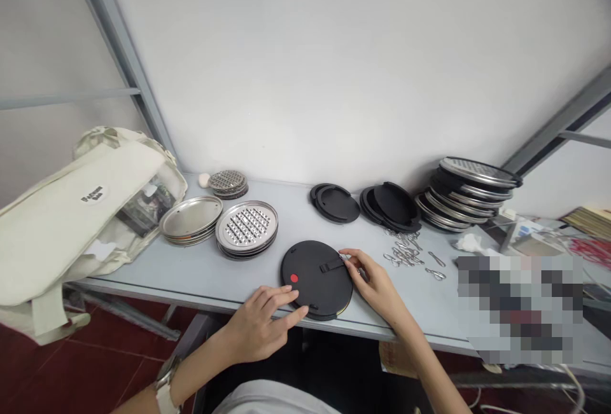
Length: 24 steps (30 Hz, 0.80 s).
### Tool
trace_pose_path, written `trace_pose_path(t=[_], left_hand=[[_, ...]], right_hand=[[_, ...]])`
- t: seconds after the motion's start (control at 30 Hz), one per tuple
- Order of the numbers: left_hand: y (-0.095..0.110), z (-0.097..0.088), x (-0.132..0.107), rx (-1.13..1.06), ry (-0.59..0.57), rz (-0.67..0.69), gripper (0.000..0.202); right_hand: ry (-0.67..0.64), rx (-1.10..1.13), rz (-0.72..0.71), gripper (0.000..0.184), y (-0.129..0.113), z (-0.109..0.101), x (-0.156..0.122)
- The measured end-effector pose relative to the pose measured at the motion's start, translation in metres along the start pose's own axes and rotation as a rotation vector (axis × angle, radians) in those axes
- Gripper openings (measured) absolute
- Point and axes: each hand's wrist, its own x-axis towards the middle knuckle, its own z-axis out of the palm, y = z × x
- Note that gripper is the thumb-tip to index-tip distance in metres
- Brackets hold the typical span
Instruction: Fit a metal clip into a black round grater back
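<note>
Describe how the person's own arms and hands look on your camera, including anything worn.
The left hand and right hand are ungloved. No sleeves show on either forearm. The left wrist wears a white band with a silvery metallic part; the right wrist is bare.

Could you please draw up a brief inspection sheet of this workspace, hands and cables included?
Surface: pale table, crowded toward the right end.
Job's things: black disc with a red dot, lying at the front edge.
Clutter: metal plates, grater discs, tall stack, loose metal clips, pale bag; one patch at right is pixelated.
Hands: left hand has fingertips at the disc's near-left part; right hand has fingers at its right edge, grip unclear.
Cables: white cable below the table, right.
Surroundings: white wall, red floor.
</note>
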Motion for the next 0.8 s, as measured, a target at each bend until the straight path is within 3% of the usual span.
trace_pose_path(t=[0.8], left_hand=[[-0.0006, 0.0011, -0.0022, -0.013, -0.015, -0.004, 0.05]], right_hand=[[-0.065, -0.052, -0.011, 0.028, -0.0043, 0.0002, -0.0008]])
